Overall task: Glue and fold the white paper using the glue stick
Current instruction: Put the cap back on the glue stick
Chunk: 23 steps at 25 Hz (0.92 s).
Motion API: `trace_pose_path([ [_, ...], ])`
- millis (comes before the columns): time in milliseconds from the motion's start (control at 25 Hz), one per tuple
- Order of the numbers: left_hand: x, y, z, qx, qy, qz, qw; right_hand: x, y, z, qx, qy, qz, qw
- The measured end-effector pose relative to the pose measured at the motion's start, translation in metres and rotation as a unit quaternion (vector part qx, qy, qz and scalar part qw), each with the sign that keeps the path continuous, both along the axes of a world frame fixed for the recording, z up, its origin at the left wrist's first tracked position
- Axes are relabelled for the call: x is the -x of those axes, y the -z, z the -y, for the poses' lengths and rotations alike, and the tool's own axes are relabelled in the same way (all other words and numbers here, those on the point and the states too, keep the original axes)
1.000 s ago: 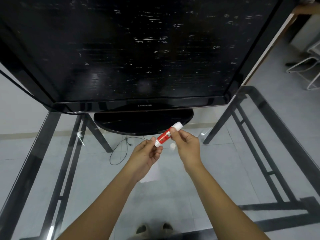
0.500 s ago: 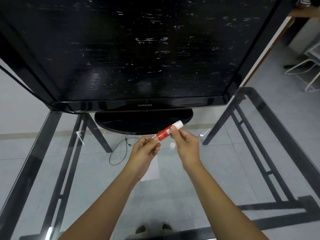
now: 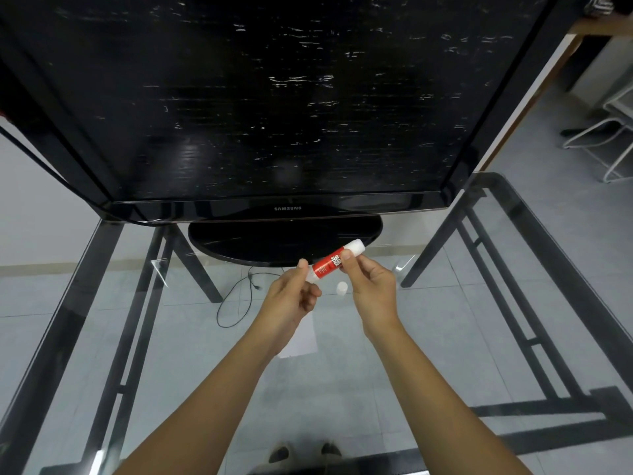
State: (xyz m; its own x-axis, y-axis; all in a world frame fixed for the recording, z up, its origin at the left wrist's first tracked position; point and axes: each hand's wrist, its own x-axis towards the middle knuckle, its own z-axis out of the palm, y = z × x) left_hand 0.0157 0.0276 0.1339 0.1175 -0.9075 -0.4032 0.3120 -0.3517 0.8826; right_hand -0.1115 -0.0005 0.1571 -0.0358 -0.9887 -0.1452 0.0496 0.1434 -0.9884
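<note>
Black Samsung television (image 3: 274, 97) on oval stand (image 3: 239, 241), atop glass table (image 3: 534, 214); black cable (image 3: 251, 289) on tiled floor (image 3: 534, 156); white chair frame (image 3: 613, 145) at right.

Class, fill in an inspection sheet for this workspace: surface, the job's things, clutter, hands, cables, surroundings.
Surface: glass table with a black frame; the tiled floor shows through it.
Job's things: glue stick held above the glass; white paper lying flat, partly hidden by the left hand; small white cap lying loose on the glass.
Clutter: television on its stand fills the far side of the table.
Hands: left hand pinches the stick's lower end; right hand grips its red middle.
Cables: black cable on the floor under the table.
Surroundings: white chair frame at right.
</note>
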Motion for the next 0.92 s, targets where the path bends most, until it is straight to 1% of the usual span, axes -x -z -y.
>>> trace_pose_path([
  [80,-0.001,0.003,-0.002,0.032,0.021,0.034,0.999,0.002,0.001,0.000,0.000,-0.001,-0.001,1.000],
  [160,-0.002,0.005,-0.001,0.005,0.037,0.066,0.997,0.001,0.002,-0.001,0.002,-0.011,0.004,1.000],
  [240,-0.002,0.006,0.001,-0.022,0.042,0.067,0.997,0.000,0.002,-0.001,0.005,-0.015,0.012,1.000],
  [360,-0.001,0.009,0.000,0.017,0.037,0.076,0.996,0.001,0.003,0.002,0.003,-0.005,0.016,1.000],
  [440,-0.002,0.012,-0.001,0.044,0.036,0.077,0.995,0.001,0.003,0.003,0.003,-0.006,0.007,1.000],
  [600,-0.002,0.010,0.005,-0.019,0.046,0.063,0.997,0.001,0.004,0.005,0.003,-0.021,-0.005,1.000],
  [640,-0.002,0.010,0.005,-0.018,0.048,0.056,0.997,0.001,0.004,0.006,0.004,-0.021,-0.005,1.000],
  [800,-0.004,0.011,0.004,0.047,0.048,0.019,0.998,0.004,0.002,0.010,0.011,-0.031,-0.005,0.999],
  [840,-0.005,0.011,0.004,0.040,0.052,0.018,0.998,0.005,0.002,0.011,0.013,-0.039,-0.005,0.999],
  [920,-0.006,0.009,0.006,-0.007,0.055,0.021,0.998,0.005,0.004,0.012,0.017,-0.057,-0.006,0.998],
])
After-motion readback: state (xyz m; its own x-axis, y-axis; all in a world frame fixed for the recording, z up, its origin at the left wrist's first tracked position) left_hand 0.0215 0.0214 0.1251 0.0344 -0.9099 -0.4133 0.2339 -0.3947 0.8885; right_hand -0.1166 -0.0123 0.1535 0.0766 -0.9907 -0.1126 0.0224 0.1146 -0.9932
